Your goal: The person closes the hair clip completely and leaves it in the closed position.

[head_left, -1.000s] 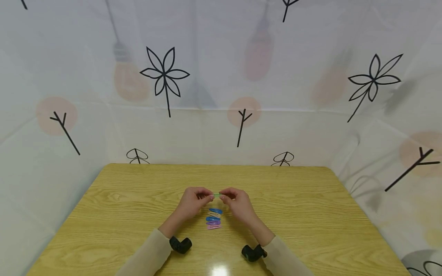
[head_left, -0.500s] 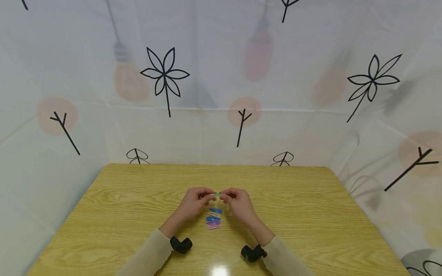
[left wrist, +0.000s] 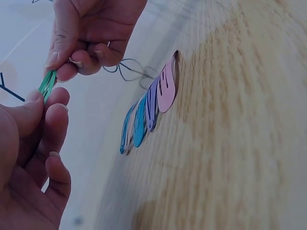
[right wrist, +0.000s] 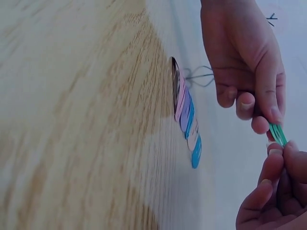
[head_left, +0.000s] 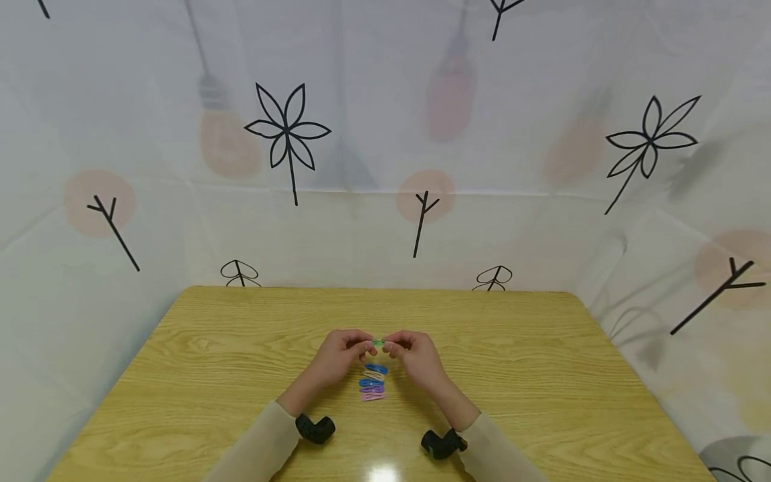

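Observation:
Between my two hands is a green snap hair clip (head_left: 377,343), pinched at both ends above the table. My left hand (head_left: 339,357) grips its left end between thumb and index finger. On the other end, the thumb and index finger of my right hand (head_left: 417,357) pinch it. The left wrist view shows the clip's green strips (left wrist: 47,85) between the fingertips, its ends hidden by them. Just nearer to me, a column of several snap hair clips lies on the table: a blue clip (head_left: 376,369) at the far end, then beige, blue, purple, and a pink clip (head_left: 373,396) nearest.
The wood-grain table (head_left: 512,361) spreads around the hands. A white cloth (head_left: 361,234) printed with plants and bulbs hangs behind it and at both sides. Black wrist cameras (head_left: 316,428) sit at the cuffs of the beige sleeves.
Both hands stay almost in place with the green clip between them. The clip shows slightly more of its width than one second ago. The row on the table is unchanged.

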The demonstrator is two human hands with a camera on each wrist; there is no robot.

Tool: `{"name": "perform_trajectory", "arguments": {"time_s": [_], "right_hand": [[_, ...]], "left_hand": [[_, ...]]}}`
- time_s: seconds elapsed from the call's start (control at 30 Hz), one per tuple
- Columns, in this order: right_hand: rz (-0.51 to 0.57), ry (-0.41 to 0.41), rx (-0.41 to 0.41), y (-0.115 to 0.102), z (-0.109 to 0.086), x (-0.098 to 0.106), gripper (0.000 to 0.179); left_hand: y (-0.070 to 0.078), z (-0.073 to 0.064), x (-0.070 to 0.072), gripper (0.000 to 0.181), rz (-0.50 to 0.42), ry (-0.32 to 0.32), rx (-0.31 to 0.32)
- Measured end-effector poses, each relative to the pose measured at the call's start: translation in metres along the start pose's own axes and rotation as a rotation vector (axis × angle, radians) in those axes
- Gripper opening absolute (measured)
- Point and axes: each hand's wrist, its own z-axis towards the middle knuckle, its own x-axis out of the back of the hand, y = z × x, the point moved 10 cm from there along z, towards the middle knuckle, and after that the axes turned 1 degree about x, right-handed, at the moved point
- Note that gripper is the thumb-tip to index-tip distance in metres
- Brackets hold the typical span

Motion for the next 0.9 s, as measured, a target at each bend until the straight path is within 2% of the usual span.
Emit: {"name": "perform_trajectory", "arguments": {"time_s": [0.3, 0.43, 0.53, 0.63, 0.77, 0.9], "right_hand": [[0.014, -0.044, 0.011, -0.001, -0.001, -0.004, 0.012], [0.024, -0.064, 0.011, 0.001, -0.001, -0.006, 0.012], [0.036, -0.077, 0.013, 0.003, -0.001, -0.006, 0.012], [0.060, -0.087, 0.017, 0.003, -0.002, -0.007, 0.013], [0.090, -0.093, 0.024, 0.003, -0.002, -0.007, 0.018], [0.114, -0.096, 0.015, 0.005, -0.001, -0.007, 0.022]], "left_hand": [[0.000, -0.004, -0.001, 0.019, -0.023, -0.018, 0.005], [0.016, -0.009, -0.001, 0.019, -0.018, -0.025, -0.002], [0.028, -0.012, 0.001, 0.019, -0.020, -0.026, -0.036], [0.031, -0.013, 0.003, 0.019, -0.021, -0.017, -0.039], [0.016, -0.009, 0.007, 0.018, -0.031, 0.014, 0.005], [0.000, -0.003, 0.009, 0.017, -0.030, 0.033, 0.004]]}}
